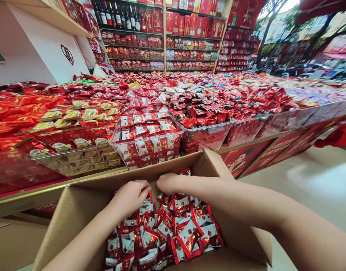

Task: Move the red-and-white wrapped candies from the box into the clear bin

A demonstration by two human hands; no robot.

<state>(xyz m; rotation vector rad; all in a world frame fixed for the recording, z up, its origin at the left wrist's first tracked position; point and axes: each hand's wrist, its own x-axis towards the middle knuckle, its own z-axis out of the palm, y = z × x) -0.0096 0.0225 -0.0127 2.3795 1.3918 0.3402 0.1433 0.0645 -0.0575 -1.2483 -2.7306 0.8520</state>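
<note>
An open cardboard box (pixel 85 203) holds many small red-and-white wrapped packets (pixel 186 233). My left hand (pixel 133 195) is inside it near the far wall, fingers curled together at the edge of a red-and-white packet. Close to its right, my right hand (pixel 168 183) reaches down among the packets with bent fingers; its fingertips are hidden, so what it holds cannot be made out. The hands are near each other but apart. Just beyond the box stands a clear plastic bin (pixel 147 145) filled with similar red-and-white packets.
Clear bins of red and gold packets (pixel 79 135) line the counter, with darker red packets (pixel 203 113) to the right. Shelves (pixel 165 37) with bottles and red boxes rise behind. Cardboard (pixel 17 241) lies at lower left; shiny floor (pixel 311 180) shows at right.
</note>
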